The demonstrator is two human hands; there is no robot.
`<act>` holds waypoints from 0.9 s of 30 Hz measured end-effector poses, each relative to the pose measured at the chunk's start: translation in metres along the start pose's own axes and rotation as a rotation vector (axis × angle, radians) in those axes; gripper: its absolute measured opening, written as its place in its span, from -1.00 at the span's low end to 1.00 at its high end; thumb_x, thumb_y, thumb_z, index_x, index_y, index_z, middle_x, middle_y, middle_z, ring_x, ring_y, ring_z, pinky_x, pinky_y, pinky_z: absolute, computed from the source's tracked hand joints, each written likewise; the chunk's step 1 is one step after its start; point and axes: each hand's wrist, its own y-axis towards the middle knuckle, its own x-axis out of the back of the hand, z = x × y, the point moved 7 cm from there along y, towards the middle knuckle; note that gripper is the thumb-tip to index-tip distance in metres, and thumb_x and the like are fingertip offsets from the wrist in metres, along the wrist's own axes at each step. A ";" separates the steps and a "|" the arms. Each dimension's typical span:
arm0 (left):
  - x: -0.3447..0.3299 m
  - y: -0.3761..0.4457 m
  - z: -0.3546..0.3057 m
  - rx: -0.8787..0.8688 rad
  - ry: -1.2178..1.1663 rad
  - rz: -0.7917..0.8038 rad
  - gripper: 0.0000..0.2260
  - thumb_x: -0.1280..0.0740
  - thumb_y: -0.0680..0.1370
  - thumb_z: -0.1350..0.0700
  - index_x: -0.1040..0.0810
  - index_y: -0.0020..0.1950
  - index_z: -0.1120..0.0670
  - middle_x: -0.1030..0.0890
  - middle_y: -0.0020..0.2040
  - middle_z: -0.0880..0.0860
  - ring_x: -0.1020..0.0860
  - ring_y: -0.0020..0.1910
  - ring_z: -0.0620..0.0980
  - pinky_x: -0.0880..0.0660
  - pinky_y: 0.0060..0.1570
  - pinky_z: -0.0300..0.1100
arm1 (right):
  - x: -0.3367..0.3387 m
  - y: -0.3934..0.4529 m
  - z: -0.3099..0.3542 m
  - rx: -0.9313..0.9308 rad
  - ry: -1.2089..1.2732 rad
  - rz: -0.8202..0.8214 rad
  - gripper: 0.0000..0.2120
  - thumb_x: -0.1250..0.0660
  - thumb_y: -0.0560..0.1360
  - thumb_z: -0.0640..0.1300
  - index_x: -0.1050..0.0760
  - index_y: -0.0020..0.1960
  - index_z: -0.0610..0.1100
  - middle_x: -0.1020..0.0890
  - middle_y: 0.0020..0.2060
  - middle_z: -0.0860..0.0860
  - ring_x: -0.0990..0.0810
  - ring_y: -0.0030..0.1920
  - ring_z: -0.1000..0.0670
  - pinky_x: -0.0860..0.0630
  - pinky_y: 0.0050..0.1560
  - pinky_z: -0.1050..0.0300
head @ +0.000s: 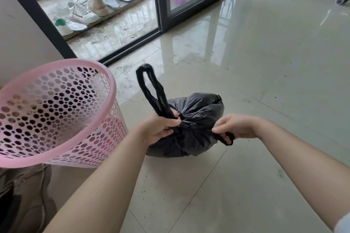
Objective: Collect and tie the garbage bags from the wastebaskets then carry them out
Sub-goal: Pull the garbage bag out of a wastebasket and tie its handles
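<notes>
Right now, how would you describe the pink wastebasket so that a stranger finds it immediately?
Start from the dark sliding door frame across the shiny tiled floor. Come toward the viewer's left, beside the black garbage bag that the left hand and right hand grip by its handles. The wastebasket is the only pink thing pierced with round holes, and it holds no bag.

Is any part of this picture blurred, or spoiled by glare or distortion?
Head view: the bag loop above the left hand is motion-blurred; daylight glares on the glossy floor; the wide lens bows the door frame; the garbage bag stays sharp.
</notes>
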 end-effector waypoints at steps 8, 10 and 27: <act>-0.009 -0.002 -0.004 -0.062 0.231 0.104 -0.67 -0.23 0.48 0.48 -0.33 -0.33 0.10 -0.43 -0.35 0.00 -0.39 -0.41 -0.13 -0.23 -0.48 -0.36 | 0.041 -0.015 0.050 0.254 -0.471 -0.521 -0.60 -0.17 0.45 -0.38 -0.48 0.24 -0.17 -0.55 0.19 -0.09 -0.49 0.17 -0.02 -0.37 0.25 0.20; -0.016 -0.003 -0.003 -0.055 0.261 0.155 -0.66 -0.23 0.47 0.50 -0.30 -0.34 0.11 -0.47 -0.42 -0.03 -0.41 -0.45 -0.15 -0.25 -0.49 -0.36 | 0.020 -0.012 0.057 0.313 -0.584 -0.388 -0.48 -0.17 0.41 -0.39 -0.38 0.34 -0.10 -0.39 0.38 -0.02 -0.33 0.38 0.01 -0.18 0.33 0.29; 0.001 -0.002 -0.027 -0.386 0.559 -0.509 -0.91 -0.29 0.40 0.32 -0.43 -0.23 0.16 -0.50 -0.32 0.05 -0.46 -0.19 0.08 -0.33 -0.21 -0.20 | -0.021 0.007 0.059 0.206 -0.745 -0.254 -0.85 -0.21 0.44 -0.23 -0.30 -0.29 -0.15 -0.36 -0.40 -0.02 -0.35 -0.23 -0.05 -0.24 -0.34 0.16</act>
